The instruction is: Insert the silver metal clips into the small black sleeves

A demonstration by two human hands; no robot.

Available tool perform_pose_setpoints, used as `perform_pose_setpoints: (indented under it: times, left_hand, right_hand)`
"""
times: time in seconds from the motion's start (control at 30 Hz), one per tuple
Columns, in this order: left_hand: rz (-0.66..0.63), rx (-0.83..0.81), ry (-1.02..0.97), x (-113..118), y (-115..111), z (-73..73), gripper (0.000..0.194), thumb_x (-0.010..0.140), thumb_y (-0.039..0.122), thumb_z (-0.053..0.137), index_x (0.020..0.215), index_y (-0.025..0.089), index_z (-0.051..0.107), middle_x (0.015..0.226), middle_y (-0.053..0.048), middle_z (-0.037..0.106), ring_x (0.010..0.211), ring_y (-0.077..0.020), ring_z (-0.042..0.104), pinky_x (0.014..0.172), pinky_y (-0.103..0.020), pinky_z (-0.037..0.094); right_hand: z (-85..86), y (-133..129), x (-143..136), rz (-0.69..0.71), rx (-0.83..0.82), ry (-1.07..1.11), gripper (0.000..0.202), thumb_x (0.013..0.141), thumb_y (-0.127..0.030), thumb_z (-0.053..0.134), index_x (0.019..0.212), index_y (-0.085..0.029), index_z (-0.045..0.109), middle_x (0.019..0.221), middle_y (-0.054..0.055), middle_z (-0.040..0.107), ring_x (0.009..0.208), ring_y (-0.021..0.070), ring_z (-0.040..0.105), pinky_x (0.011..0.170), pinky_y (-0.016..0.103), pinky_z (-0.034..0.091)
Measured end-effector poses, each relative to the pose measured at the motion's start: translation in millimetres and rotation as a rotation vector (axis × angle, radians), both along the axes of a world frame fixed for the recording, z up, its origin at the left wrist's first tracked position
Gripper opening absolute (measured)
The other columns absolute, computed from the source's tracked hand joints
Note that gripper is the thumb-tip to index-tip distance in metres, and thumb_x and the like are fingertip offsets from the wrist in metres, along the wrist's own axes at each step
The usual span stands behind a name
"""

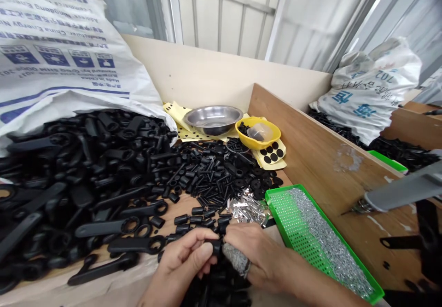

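Note:
My left hand (188, 258) is closed, pinching a short black cylindrical plastic piece (216, 248) between thumb and fingers. Pressed close to that piece's right side is my right hand (257, 251), its fingers curled and a grey cloth wrap (236, 258) on one of them. Whatever the right fingers grip is hidden. Below both hands lie more black parts, partly covered. Just beyond them are short black cylinders (181, 219), a heap of black screws (209, 185) and a small pile of shiny metal clips (247, 208).
Black plastic handles (103, 228) spill from a white sack (69, 54) at left. A green tray (290, 224) of small silvery parts sits right, beside a wooden divider (304, 146). Behind are a steel bowl (214, 116) and yellow bowl (272, 134). An electric screwdriver (397, 189) juts in.

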State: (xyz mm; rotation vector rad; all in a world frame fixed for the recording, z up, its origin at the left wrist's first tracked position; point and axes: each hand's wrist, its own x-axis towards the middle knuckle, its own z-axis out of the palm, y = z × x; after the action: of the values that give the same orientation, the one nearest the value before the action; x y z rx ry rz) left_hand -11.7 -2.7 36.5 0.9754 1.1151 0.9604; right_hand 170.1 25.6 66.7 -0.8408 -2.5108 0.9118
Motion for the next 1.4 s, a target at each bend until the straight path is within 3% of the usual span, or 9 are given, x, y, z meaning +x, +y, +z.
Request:
perform_pose_setpoints:
  times: [0.13,0.33,0.5,0.63,0.77,0.87,1.1,1.27,1.4]
  left_hand:
    - [-0.001,0.173,0.191,-1,-5,-2.5,0.019,0.076,0.038,0.062,0.085,0.022,0.067,0.062,0.003,0.063,0.059,-0.0135,0.055,0.055,-0.019,0.044]
    - [0.041,0.335,0.323,2,-13,-12.1,0.015,0.08,0.034,0.057,0.09,0.025,0.064,0.071,0.003,0.069,0.068,-0.0171,0.064,0.059,-0.019,0.05]
    - [0.087,0.514,0.416,-2,-13,-14.4,0.015,0.079,0.028,0.058,0.092,0.028,0.065,0.076,0.004,0.07,0.076,-0.017,0.066,0.065,-0.018,0.05]
    - [0.037,0.357,0.329,-2,-11,-11.7,0.014,0.079,0.033,0.059,0.089,0.025,0.065,0.064,0.004,0.064,0.068,-0.0164,0.064,0.058,-0.018,0.049]
    - [0.117,0.195,0.181,3,-13,-13.6,0.017,0.078,0.037,0.06,0.089,0.024,0.064,0.058,0.006,0.06,0.057,-0.013,0.058,0.053,-0.017,0.047]
    - [0.156,0.196,0.173,5,-15,-16.3,0.017,0.078,0.036,0.061,0.088,0.024,0.064,0.061,0.005,0.062,0.059,-0.0128,0.059,0.055,-0.017,0.048]
    - [0.122,0.469,0.374,-1,-17,-20.7,0.014,0.08,0.031,0.058,0.092,0.027,0.063,0.066,0.004,0.063,0.077,-0.018,0.065,0.06,-0.018,0.05]
    - [0.087,0.477,0.36,-5,-13,-20.3,0.014,0.08,0.031,0.058,0.091,0.026,0.064,0.073,0.003,0.068,0.075,-0.0179,0.066,0.061,-0.019,0.053]
    - [0.103,0.458,0.344,-8,-12,-20.1,0.015,0.08,0.031,0.058,0.093,0.025,0.063,0.071,0.003,0.069,0.072,-0.0177,0.067,0.062,-0.02,0.054]
  right_hand:
    - [-3.1,-7,-1,-0.088,-0.045,0.054,0.006,0.079,-0.016,0.037,0.075,-0.019,0.039,0.072,0.001,0.051,0.065,0.0136,0.047,0.064,0.024,0.038]
    - [-14.7,-21,-2,-0.221,-0.186,0.05,0.011,0.08,-0.011,0.041,0.075,-0.02,0.039,0.073,-0.002,0.049,0.068,0.0118,0.046,0.065,0.021,0.035]
    - [-13.7,-20,-6,-0.221,-0.264,0.181,0.018,0.087,-0.02,0.034,0.069,-0.02,0.037,0.064,-0.003,0.043,0.062,0.0104,0.041,0.058,0.02,0.031]
    - [-11.9,-12,-6,-0.186,-0.122,0.129,0.013,0.082,-0.019,0.036,0.069,-0.02,0.032,0.067,-0.002,0.042,0.061,0.0115,0.039,0.058,0.022,0.03]
    - [-18.0,-10,-6,-0.11,0.014,0.114,0.01,0.074,-0.015,0.038,0.07,-0.021,0.03,0.068,0.0,0.041,0.061,0.0129,0.039,0.058,0.024,0.03]
    - [-21.8,-13,-7,-0.136,0.035,0.121,0.01,0.072,-0.015,0.038,0.071,-0.021,0.03,0.067,0.0,0.042,0.061,0.0133,0.038,0.058,0.025,0.03]
    - [-16.9,-16,-11,-0.204,-0.332,0.332,0.017,0.083,-0.02,0.036,0.067,-0.019,0.04,0.062,-0.004,0.043,0.059,0.0092,0.041,0.056,0.02,0.031]
    - [-25.1,-17,-14,-0.327,-0.629,0.382,0.017,0.078,-0.02,0.038,0.066,-0.016,0.049,0.059,-0.003,0.047,0.055,0.0093,0.043,0.052,0.019,0.033]
    - [-29.3,-18,-19,-0.33,-0.636,0.38,0.017,0.077,-0.025,0.042,0.066,-0.016,0.052,0.06,-0.002,0.049,0.058,0.0096,0.046,0.054,0.019,0.034]
